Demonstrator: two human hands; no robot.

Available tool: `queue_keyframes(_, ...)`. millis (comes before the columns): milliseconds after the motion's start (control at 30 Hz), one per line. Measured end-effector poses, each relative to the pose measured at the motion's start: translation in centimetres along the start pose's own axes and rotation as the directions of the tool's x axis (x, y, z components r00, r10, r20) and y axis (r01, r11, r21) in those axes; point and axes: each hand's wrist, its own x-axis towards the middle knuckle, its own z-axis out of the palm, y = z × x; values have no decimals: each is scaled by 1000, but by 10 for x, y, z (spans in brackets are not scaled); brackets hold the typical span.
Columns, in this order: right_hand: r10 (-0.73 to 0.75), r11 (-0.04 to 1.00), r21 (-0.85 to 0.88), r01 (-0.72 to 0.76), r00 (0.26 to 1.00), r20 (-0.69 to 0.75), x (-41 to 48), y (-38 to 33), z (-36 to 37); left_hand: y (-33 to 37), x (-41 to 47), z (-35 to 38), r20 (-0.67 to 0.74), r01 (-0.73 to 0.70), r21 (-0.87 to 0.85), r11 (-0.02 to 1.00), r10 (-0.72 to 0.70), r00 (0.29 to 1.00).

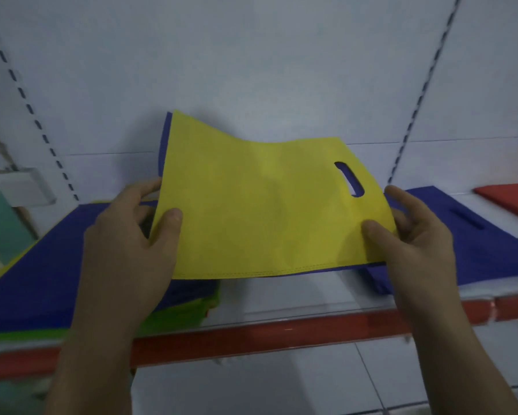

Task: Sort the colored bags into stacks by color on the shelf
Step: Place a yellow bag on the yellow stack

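Tension keeps the yellow bag (266,217) flat between your hands, above the shelf (281,327): left hand (129,235) and right hand (413,235) each pinch an opposite edge, thumb on top. A blue bag (341,269) lies mostly hidden beneath it; beyond your right hand, the red bag (512,199) is cut off.

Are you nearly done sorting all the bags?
Not yet. Looks done: a red bag lies at the far right of the shelf, with a blue bag lying flat next to it. In hand: the left hand and right hand pinch a yellow bag, with a blue edge showing behind it. Left to do: the pile on the left mixes blue, green and yellow layers.
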Motion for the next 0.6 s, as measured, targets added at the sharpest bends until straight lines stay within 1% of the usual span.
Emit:
queue_keyframes(100,-13,999,-30,12,999,-40,10,2,-38,24,-5,40,30,-57,-34,998,58,998)
queue_keyframes(167,-16,999,-45,13,998,-64,19,6,-65,36,-10,69,54,-62,-31,998,64,997)
queue_keyframes(267,-13,997,-73,6,996,-91,38,13,-109,53,-20,113,96,-72,46,996,67,993)
queue_keyframes(367,-5,992,-123,-8,995,-102,60,20,-156,72,-34,157,123,-37,108,993,23,992)
queue_keyframes(467,26,985,-167,-38,997,-73,81,33,-199,88,-47,197,123,8,127,992,-23,992)
queue_keyframes(600,25,978,-206,-28,1000,-18,104,48,-239,104,-62,241,103,51,142,989,-66,993)
